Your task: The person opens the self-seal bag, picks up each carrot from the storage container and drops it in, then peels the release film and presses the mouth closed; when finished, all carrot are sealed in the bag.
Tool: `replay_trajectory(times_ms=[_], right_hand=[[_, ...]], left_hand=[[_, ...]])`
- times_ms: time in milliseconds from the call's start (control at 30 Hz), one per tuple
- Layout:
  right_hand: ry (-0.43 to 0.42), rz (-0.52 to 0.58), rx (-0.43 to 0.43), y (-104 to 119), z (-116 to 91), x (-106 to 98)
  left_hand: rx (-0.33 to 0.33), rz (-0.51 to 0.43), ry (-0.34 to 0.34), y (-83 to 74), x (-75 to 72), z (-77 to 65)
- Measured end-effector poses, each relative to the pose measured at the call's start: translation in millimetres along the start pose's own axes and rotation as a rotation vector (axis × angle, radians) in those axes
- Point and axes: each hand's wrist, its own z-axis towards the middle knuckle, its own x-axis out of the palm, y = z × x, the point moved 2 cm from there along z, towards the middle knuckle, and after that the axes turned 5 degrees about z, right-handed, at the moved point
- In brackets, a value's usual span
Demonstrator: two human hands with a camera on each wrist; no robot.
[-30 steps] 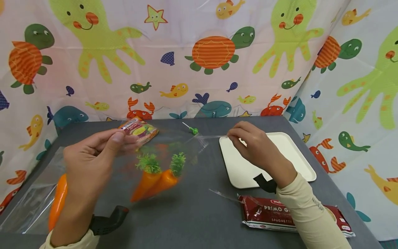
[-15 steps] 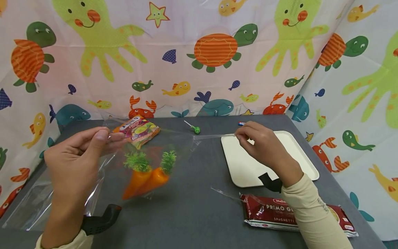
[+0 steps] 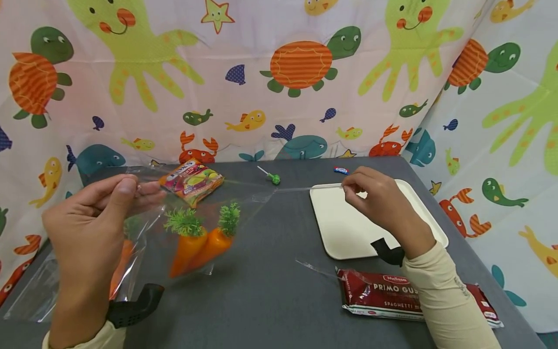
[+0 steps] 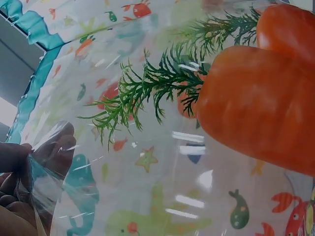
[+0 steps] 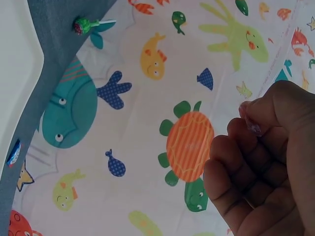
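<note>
Two orange toy carrots (image 3: 188, 249) with frilly green tops hang inside a clear plastic bag (image 3: 257, 198) above the table. My left hand (image 3: 89, 218) pinches the bag's upper left edge between thumb and fingers. From the other side, a thin, stretched strip of the clear plastic runs to my right hand (image 3: 379, 201), which pinches its end over the tray. The left wrist view shows the carrots (image 4: 261, 108) close up, and the film bunched in my left fingers (image 4: 12, 157). A crumpled bit of film (image 5: 253, 129) sits at my right thumb in the right wrist view.
Behind my left forearm lies another clear bag (image 3: 37, 295) with an orange carrot (image 3: 123, 259). A fruit candy packet (image 3: 193, 182), green lollipop (image 3: 273, 179) and blue wrapped sweet (image 3: 341, 170) lie farther back. A cream tray (image 3: 340, 232), spaghetti pack (image 3: 379, 293) and plastic strip (image 3: 314, 269) are right.
My hands have moved apart, the left one leftward and the right one rightward. The bag with the carrots has shifted left, and the stretched plastic strip has grown longer.
</note>
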Motion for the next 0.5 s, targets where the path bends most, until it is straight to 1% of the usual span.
replay_trajectory(times_ms=[67, 167, 200, 233, 333, 367, 400, 433, 500], right_hand=[[0.012, -0.003, 0.016, 0, 0, -1], [0.013, -0.03, 0.022, 2, -1, -4], [0.012, -0.037, 0.021, 2, -1, -5], [0.01, -0.042, 0.024, 1, -3, -6], [0.022, -0.057, 0.03, -1, -7, -7], [0.035, -0.053, 0.03, -1, -8, -6], [0.049, -0.047, 0.031, -1, -9, -4], [0.063, -0.043, 0.034, -1, -10, -2], [0.095, -0.032, 0.042, 0, -12, 3]], left_hand=[[-0.018, 0.018, -0.012, -0.6, -1.7, 0.2], [-0.038, 0.107, -0.048, -4.9, -4.3, 2.5], [-0.037, 0.159, -0.067, -6.7, -5.7, 3.5], [-0.037, 0.174, -0.081, -8.4, -5.6, 4.7], [-0.038, 0.158, -0.126, -11.7, -7.6, 6.2], [-0.049, 0.164, -0.138, -11.9, -8.5, 5.8], [-0.067, 0.159, -0.141, -11.9, -8.9, 5.2], [-0.08, 0.132, -0.138, -11.3, -8.9, 4.7], [-0.085, 0.157, -0.116, -9.9, -7.6, 4.0]])
